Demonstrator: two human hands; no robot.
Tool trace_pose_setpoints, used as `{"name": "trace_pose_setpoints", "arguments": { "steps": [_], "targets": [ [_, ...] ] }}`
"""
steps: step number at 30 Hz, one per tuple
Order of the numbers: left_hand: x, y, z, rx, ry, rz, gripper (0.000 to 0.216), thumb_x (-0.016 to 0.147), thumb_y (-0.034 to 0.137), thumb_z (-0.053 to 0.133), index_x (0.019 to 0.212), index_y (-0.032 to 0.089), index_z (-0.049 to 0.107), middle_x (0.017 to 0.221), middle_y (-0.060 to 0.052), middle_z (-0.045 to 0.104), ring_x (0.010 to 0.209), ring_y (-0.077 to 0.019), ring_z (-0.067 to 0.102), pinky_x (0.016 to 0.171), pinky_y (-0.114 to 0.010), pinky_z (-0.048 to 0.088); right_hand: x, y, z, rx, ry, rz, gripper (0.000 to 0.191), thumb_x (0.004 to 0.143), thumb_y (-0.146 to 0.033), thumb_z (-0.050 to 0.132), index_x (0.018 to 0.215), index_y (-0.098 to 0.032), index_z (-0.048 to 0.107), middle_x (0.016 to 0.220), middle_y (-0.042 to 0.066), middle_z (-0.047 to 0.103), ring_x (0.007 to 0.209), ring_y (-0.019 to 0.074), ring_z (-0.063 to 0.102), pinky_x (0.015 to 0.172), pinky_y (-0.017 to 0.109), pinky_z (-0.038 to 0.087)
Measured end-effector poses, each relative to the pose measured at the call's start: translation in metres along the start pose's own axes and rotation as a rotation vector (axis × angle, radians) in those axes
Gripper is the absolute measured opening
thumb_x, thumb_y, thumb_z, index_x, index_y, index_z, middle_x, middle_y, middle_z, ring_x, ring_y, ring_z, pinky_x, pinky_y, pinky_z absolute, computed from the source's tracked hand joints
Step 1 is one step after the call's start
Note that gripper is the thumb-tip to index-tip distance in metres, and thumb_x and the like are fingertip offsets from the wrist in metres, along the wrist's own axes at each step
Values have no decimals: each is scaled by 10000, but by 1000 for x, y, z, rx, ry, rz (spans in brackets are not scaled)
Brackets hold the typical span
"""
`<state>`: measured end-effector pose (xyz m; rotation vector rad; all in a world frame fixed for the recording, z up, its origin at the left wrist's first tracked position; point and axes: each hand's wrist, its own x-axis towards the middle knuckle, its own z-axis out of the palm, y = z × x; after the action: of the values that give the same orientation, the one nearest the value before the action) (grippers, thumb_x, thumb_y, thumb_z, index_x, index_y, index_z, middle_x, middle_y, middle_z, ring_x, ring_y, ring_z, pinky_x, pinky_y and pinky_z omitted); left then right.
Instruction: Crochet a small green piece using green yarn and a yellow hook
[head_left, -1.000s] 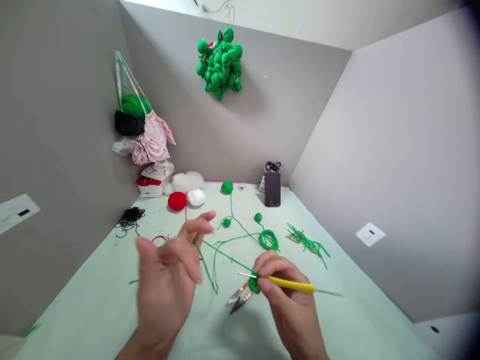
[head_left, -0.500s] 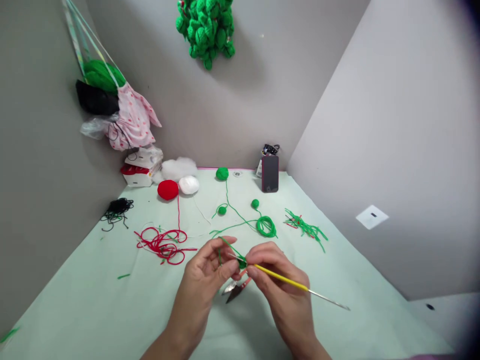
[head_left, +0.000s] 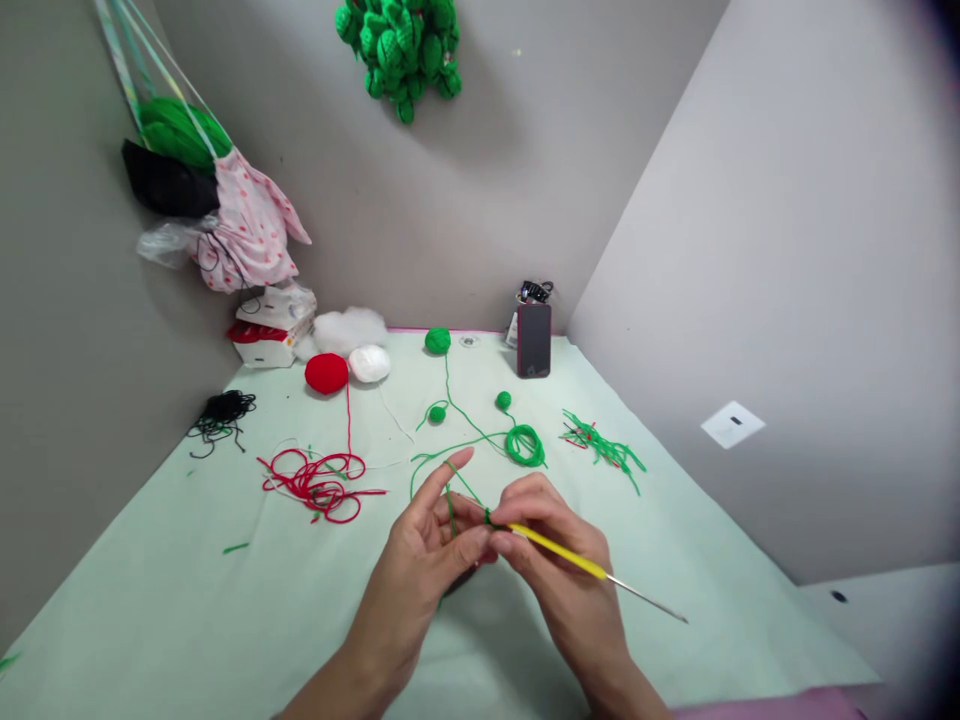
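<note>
Green yarn (head_left: pixel 466 482) runs over the raised index finger of my left hand (head_left: pixel 427 545). That hand's thumb and other fingers pinch a small green crochet piece (head_left: pixel 488 517), mostly covered by fingertips. My right hand (head_left: pixel 559 550) is closed around the yellow grip of a crochet hook (head_left: pixel 559 548), its tip at the green stitches and its bare metal end pointing down to the right. Beneath the hands shows a dark bit of scissors (head_left: pixel 460 580), the remainder hidden.
Behind the hands lie a green yarn coil (head_left: pixel 524 446), a green yarn ball (head_left: pixel 438 341) and two small green balls. Tangled red yarn (head_left: pixel 315 487) and a red ball (head_left: pixel 326 373) are left; green scraps (head_left: pixel 604 442) lie right. A phone (head_left: pixel 534 341) stands at the back.
My left index finger has lifted, drawing the yarn up with it. The scissors are now more covered by my hands. The whole view has shifted slightly.
</note>
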<state>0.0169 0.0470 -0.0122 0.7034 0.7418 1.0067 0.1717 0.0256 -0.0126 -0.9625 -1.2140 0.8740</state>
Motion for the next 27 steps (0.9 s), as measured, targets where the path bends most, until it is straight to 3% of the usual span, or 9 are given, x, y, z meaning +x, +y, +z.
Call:
{"name": "trace_pose_setpoints", "arguments": {
  "steps": [5, 7, 11, 14, 18, 23, 27],
  "targets": [
    [-2, -4, 0, -14, 84, 41, 811, 774, 295, 974, 1508, 265, 629, 876, 22, 707, 738, -133, 649, 756, -282, 541, 2, -3, -1, -33, -21, 9, 60, 863, -257, 887, 828, -246, 840, 828, 34, 719, 728, 161, 688, 624, 249, 581],
    [-3, -4, 0, -19, 95, 43, 763, 810, 295, 950, 1501, 239, 630, 759, 40, 702, 667, -122, 641, 762, -275, 550, 3, -3, -2, -20, -5, 11, 51, 869, -242, 877, 835, -244, 839, 821, 34, 746, 707, 153, 698, 619, 236, 584],
    [-6, -3, 1, -108, 61, -43, 619, 876, 288, 899, 1434, 150, 670, 447, 107, 533, 512, -96, 549, 727, -217, 554, 5, 0, 1, 70, 26, 88, 79, 842, -270, 901, 831, -232, 832, 769, 20, 753, 646, 153, 720, 597, 234, 604],
    [-7, -1, 3, -233, 100, -155, 530, 896, 194, 874, 1385, 129, 677, 571, 57, 656, 544, -84, 616, 643, -172, 549, 3, 3, 4, 43, 46, 59, 67, 832, -233, 893, 814, -234, 828, 765, 13, 754, 650, 147, 718, 590, 217, 595],
    [-8, 1, 5, -332, 151, -145, 431, 930, 58, 797, 1339, 150, 702, 911, -20, 771, 774, -103, 761, 812, -219, 626, -1, 8, 5, -101, 59, -108, 104, 887, -156, 822, 870, -255, 847, 820, 26, 789, 757, 151, 737, 662, 202, 592],
    [-9, 0, 3, -267, 49, -77, 530, 867, 166, 907, 1365, 228, 737, 878, 50, 684, 724, -77, 700, 786, -208, 586, -2, 10, 3, 11, 6, -32, 75, 893, -202, 854, 894, -277, 853, 843, 14, 773, 755, 140, 732, 648, 190, 596],
    [-11, -3, 1, -148, 70, -25, 545, 902, 297, 898, 1417, 322, 721, 874, 61, 672, 773, -89, 682, 838, -236, 536, 0, 6, 4, 115, -38, 0, 50, 865, -257, 897, 889, -266, 855, 854, 18, 757, 723, 139, 720, 644, 214, 608]
  ]
}}
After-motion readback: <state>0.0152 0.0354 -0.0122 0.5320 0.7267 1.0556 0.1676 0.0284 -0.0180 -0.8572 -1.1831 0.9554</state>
